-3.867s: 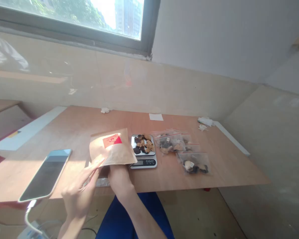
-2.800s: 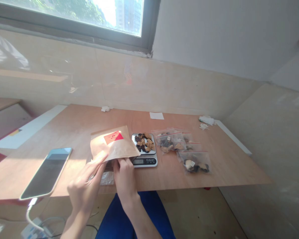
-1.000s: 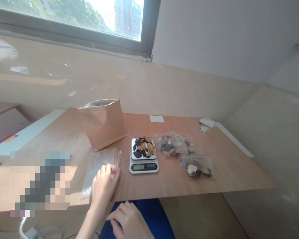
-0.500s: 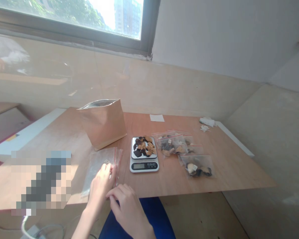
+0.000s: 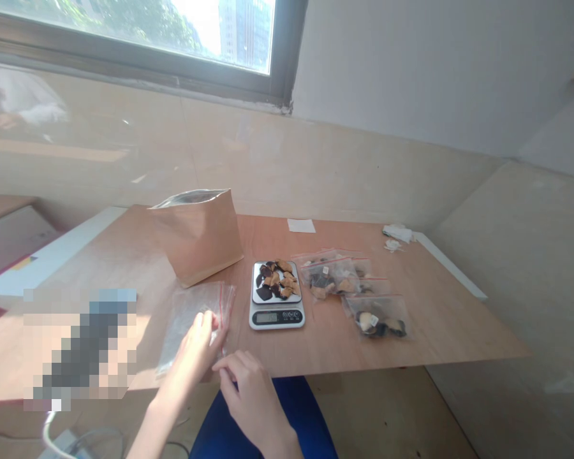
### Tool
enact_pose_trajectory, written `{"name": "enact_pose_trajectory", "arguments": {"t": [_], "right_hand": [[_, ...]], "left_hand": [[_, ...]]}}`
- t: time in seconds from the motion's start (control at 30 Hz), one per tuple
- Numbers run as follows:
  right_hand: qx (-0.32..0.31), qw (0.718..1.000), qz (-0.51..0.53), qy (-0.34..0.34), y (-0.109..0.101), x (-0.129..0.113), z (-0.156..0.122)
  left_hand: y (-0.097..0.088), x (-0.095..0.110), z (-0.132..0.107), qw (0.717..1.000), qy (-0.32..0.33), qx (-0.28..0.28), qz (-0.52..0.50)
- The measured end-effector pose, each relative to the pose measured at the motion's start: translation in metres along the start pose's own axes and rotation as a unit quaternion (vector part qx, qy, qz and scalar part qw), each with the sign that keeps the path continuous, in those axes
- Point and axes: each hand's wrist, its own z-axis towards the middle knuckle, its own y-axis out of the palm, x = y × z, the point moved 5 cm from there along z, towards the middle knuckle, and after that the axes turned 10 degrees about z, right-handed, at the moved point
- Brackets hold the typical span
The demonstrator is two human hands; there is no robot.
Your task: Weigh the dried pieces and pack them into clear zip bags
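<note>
My left hand (image 5: pixel 201 339) rests on a stack of clear zip bags (image 5: pixel 184 319) with red seal strips, its fingers curled at the strip end and closed on a bag. Just to its right, my right hand (image 5: pixel 249 386) is over the table's front edge, fingers bent together near the lower corner of the bags. What its fingertips hold, if anything, is hidden. Right of the bags stands a white digital kitchen scale (image 5: pixel 277 319). Dried dark-and-tan pieces (image 5: pixel 276 280), like mushroom or bark slices, lie on its plate.
An open brown paper pouch (image 5: pixel 203 239) stands behind the bags. Several filled zip bags (image 5: pixel 335 277) lie right of the scale. A white paper (image 5: pixel 301 225) and crumpled white scraps (image 5: pixel 398 234) lie at the back. A blurred-out dark object (image 5: pixel 86 347) with a cable is at left.
My right hand has shifted slightly right, and my left hand has moved slightly right over the bags. A small pale piece at the left fingertips no longer shows. The scale and filled bags stay put.
</note>
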Motion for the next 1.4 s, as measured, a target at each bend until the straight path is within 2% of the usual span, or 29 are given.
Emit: {"name": "enact_pose_trajectory", "arguments": {"t": [0.13,0.2,0.3,0.37,0.53,0.7,0.83,0.97,1.03,1.13,1.17,1.27,1.3,1.4], "right_hand": [[0.022,0.999,0.030,0.002,-0.005,0.003,0.000],[0.057,0.996,0.064,0.010,-0.008,0.006,0.001],[0.147,0.976,0.154,0.046,-0.014,0.013,0.003],[0.182,0.955,0.223,0.070,-0.016,0.015,0.007],[0.150,0.935,0.315,0.070,-0.018,0.003,0.024],[0.163,0.920,0.348,0.071,-0.033,-0.002,0.035],[0.165,0.932,0.320,0.037,-0.042,-0.009,0.038],[0.146,0.952,0.268,0.006,-0.050,-0.012,0.041],[0.181,0.951,0.251,0.016,-0.061,-0.004,0.045],[0.276,0.933,0.224,0.058,-0.088,0.015,0.050],[0.268,0.936,0.219,0.065,-0.095,0.020,0.053],[0.170,0.964,0.202,0.033,-0.107,0.029,0.063],[0.173,0.967,0.186,0.017,-0.113,0.034,0.064],[0.282,0.956,0.075,-0.015,-0.131,0.053,0.063]], "left_hand": [[-0.002,-0.001,0.000,0.999,0.008,0.011,0.032],[-0.008,0.005,-0.006,0.999,0.016,0.014,0.036],[-0.025,0.019,-0.024,0.997,0.039,0.065,-0.032],[-0.034,0.029,-0.037,0.990,0.059,0.086,-0.096],[-0.046,0.049,-0.048,0.974,0.111,0.058,-0.187],[-0.057,0.058,-0.041,0.969,0.078,0.047,-0.229],[-0.062,0.064,-0.033,0.964,0.016,0.064,-0.256],[-0.068,0.068,-0.026,0.970,0.017,0.072,-0.232],[-0.078,0.063,-0.023,0.972,-0.006,0.105,-0.210],[-0.100,0.047,-0.022,0.965,-0.090,0.170,-0.177],[-0.106,0.044,-0.021,0.963,-0.108,0.177,-0.170],[-0.118,0.042,-0.015,0.965,-0.120,0.162,-0.167],[-0.120,0.042,-0.013,0.965,-0.125,0.156,-0.168],[-0.120,0.044,-0.005,0.970,-0.142,0.129,-0.152]]}}
